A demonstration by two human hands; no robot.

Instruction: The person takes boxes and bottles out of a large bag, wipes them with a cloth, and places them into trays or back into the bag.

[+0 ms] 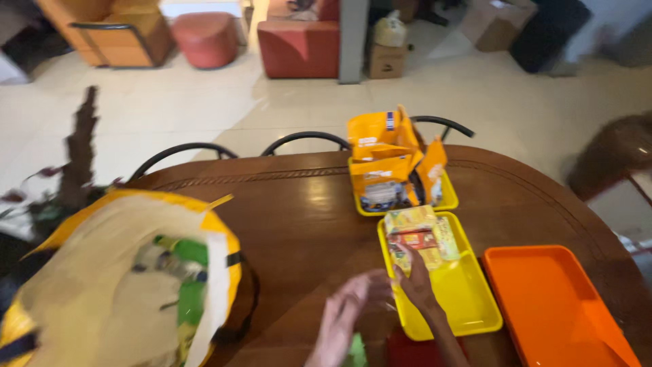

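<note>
Two hands noted nearest me: my left hand (346, 314), blurred, fingers spread, gripping nothing I can see; my right hand (414, 280), fingertips on small packets (421, 236) in the near yellow tray (468, 299). Right: orange tray (564, 306). Left: open yellow bag (115, 272). Farther: second yellow tray (445, 202) holding orange pouches (387, 160).

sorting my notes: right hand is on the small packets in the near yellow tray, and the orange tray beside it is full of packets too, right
Not quite. In the head view the orange tray holds nothing; it sits bare beside the near yellow tray. The rest stands: the right hand rests on the small packets in that yellow tray.
</note>
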